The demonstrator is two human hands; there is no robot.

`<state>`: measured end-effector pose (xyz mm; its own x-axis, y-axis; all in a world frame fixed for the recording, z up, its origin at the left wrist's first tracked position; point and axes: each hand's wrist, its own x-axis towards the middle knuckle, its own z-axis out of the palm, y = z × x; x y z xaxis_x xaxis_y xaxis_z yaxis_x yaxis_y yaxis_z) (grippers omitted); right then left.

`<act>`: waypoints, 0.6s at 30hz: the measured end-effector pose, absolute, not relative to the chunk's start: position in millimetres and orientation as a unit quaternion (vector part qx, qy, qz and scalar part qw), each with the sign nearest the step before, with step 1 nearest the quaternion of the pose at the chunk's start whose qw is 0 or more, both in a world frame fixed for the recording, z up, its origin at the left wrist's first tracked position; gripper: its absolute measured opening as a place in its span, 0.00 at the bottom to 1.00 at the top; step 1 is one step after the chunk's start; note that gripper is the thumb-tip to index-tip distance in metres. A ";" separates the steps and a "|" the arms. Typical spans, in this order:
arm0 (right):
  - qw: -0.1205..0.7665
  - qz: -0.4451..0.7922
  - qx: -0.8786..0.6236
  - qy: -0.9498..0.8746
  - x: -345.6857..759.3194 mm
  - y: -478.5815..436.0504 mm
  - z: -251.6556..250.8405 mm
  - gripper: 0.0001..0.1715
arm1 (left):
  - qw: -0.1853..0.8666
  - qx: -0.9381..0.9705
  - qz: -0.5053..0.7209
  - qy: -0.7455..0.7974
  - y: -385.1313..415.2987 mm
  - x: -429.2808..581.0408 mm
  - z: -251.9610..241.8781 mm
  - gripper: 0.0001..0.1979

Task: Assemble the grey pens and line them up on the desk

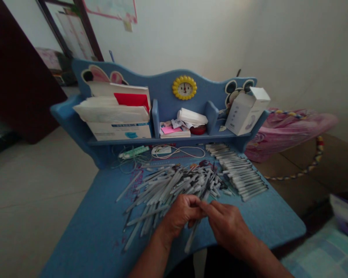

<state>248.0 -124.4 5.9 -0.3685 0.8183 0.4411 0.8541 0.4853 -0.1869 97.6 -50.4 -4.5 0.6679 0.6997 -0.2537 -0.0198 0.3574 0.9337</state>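
My left hand [183, 215] and my right hand [227, 224] meet at the fingertips above the front of the blue table. Both are closed in a pinch on a slim pen [191, 237], whose pale barrel slants down below the fingers. The fingers hide where they grip it. Just beyond lies a loose pile of whitish pen barrels [159, 189], mixed with small pale caps [195, 179]. To the right, pens with dark tips [243, 172] lie side by side in a long row.
A blue shelf [174, 141] rises at the table's [84, 220] back. It holds a box of papers [118, 129], a yellow flower-shaped clock [184, 88] and a white carton [246, 112]. A white cord [188, 148] and a green-white bundle [135, 151] lie beneath it.
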 end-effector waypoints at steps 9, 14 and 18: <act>0.170 -0.034 -0.500 -0.849 259.9 -113.1 9.2 0.15 | 0.741 0.534 0.217 0.344 -50.9 100.2 -2.8 0.11; 0.139 -0.064 -0.581 -0.800 303.9 -87.0 14.1 0.16 | 0.723 0.488 0.305 0.384 -44.8 101.2 -9.8 0.14; 0.037 -0.072 -0.690 -0.719 352.4 -44.9 24.1 0.16 | 0.728 0.459 0.334 0.384 -40.5 101.5 -13.2 0.15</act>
<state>352.4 -44.9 24.1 -0.0440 0.9873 0.1525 0.9980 0.0365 0.0520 101.5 -40.5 -13.2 0.4821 0.8393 -0.2515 -0.1349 0.3547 0.9252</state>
